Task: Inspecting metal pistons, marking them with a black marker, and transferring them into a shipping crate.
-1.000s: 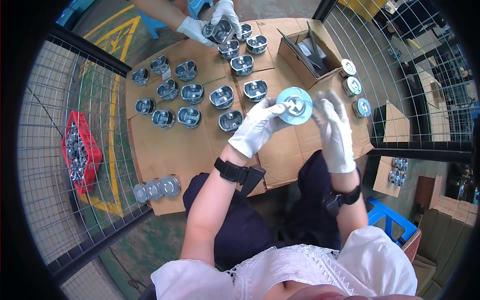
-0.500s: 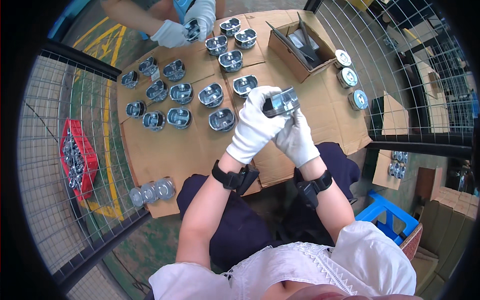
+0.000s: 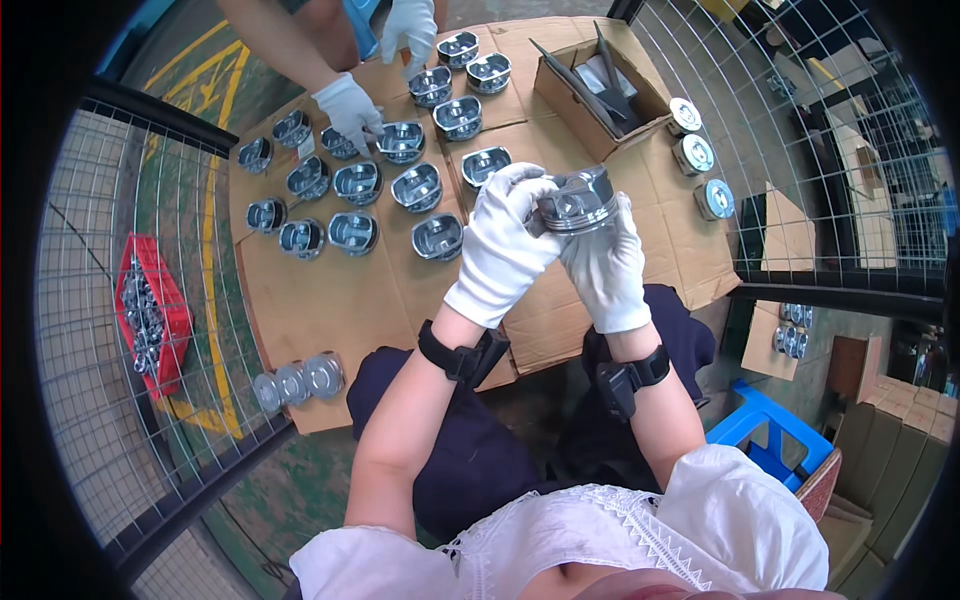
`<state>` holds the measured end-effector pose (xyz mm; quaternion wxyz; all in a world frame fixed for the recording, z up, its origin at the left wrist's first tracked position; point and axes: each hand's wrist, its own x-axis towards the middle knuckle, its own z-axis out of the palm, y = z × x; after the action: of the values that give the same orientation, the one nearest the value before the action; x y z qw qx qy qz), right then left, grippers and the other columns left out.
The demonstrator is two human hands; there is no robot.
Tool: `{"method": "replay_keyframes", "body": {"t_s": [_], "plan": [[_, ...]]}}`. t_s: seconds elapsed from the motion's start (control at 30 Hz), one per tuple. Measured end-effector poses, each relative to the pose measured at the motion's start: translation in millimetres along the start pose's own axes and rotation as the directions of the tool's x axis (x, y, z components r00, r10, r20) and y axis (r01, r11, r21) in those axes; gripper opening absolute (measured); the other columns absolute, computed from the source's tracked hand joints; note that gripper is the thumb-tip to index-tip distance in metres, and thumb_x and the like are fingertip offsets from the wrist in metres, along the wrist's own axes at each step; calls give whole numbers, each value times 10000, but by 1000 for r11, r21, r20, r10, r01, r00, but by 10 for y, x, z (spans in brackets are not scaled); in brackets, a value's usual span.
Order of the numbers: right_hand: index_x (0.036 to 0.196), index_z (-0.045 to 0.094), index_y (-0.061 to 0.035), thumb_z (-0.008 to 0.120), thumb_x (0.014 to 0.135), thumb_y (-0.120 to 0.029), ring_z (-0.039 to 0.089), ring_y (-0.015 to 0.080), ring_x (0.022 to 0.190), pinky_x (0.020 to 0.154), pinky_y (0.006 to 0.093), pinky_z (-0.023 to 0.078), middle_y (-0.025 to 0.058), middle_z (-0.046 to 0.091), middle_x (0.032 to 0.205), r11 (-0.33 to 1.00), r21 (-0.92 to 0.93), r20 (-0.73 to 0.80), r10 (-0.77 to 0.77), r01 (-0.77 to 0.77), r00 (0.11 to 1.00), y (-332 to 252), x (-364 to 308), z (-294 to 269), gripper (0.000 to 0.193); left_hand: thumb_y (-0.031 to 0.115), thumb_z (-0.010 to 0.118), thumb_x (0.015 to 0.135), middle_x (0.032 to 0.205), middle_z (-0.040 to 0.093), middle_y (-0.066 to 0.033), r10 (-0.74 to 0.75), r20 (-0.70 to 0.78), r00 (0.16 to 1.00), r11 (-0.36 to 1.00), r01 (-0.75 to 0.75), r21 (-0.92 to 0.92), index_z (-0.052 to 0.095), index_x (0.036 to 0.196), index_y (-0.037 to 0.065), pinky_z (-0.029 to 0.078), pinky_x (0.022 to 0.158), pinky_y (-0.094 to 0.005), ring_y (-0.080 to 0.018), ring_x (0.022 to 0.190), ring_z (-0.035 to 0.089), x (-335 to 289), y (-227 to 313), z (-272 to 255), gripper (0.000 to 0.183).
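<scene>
A shiny metal engine piston (image 3: 580,203) is raised above the cardboard-covered table, tilted on its side with ring grooves showing. My left hand (image 3: 508,235), in a white glove, grips its left side with the fingertips. Gloved in white too, my right hand (image 3: 608,262) holds it from below and the right, thumb up along its side. Just beyond my left hand stands another piston (image 3: 486,167), with one more piston (image 3: 437,237) to its left. Several similar pistons, such as this piston (image 3: 353,232), stand hollow side up across the left half.
A co-worker's gloved hand (image 3: 350,112) reaches among the far-left pistons; the other glove (image 3: 409,33) is beside it. An open cardboard box (image 3: 600,105) holds dark flat pieces. Three pistons (image 3: 715,199) line the right edge, three more (image 3: 322,375) the near-left corner. Wire mesh (image 3: 150,260) flanks the table.
The piston in my hands has turned, now showing its grooved side, and my right fingers have shifted on it. The co-worker's piston now stands on the table, and one of their hands moved toward me.
</scene>
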<state>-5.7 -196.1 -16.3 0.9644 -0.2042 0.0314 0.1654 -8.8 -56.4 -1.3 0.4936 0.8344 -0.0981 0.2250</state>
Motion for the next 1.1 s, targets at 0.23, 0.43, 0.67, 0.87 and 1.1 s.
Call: {"method": "replay_keyframes", "body": {"t_s": [0.23,0.43,0.67,0.87,1.1], "plan": [[1337,434,-83,464,1021,-345,513,259,1217,1030,457,428,107,516,1304,962,-242,14,-128,127,992,35,-34,51,411,86,797,671,1186,571,-127,-15,23,1000,998,14,58,607,1101,69,541,824,-347,-282,1010,630,-50,-123,19,470],[1376,409,-75,547,982,-126,504,141,1139,961,291,445,63,501,1259,781,-591,-82,-308,202,948,162,-20,-66,420,90,761,696,1157,552,-138,-96,-2,995,989,96,-113,535,1112,35,520,845,-370,-304,997,610,-44,38,73,476],[1382,426,-88,451,1022,-394,500,176,1203,1091,352,352,78,499,1345,981,-112,-4,159,-159,987,144,-22,102,474,45,735,691,1151,531,-136,-189,30,981,949,191,-249,523,1080,35,521,841,-357,-289,1002,608,-79,-34,17,443],[1387,420,-71,449,925,-652,466,223,1275,1095,379,338,74,498,1381,929,25,-110,369,-369,923,86,-42,84,743,27,786,688,1173,513,-107,-140,37,989,964,145,-225,513,1118,36,509,865,-294,-181,1039,577,-24,28,11,509],[1353,415,-69,503,945,-563,471,232,1259,1079,393,369,92,482,1358,964,13,-58,266,-266,962,-11,-21,77,647,28,731,689,1161,519,-112,-175,18,984,945,173,-276,512,1074,23,523,822,-332,-254,969,615,-31,24,22,444]]}}
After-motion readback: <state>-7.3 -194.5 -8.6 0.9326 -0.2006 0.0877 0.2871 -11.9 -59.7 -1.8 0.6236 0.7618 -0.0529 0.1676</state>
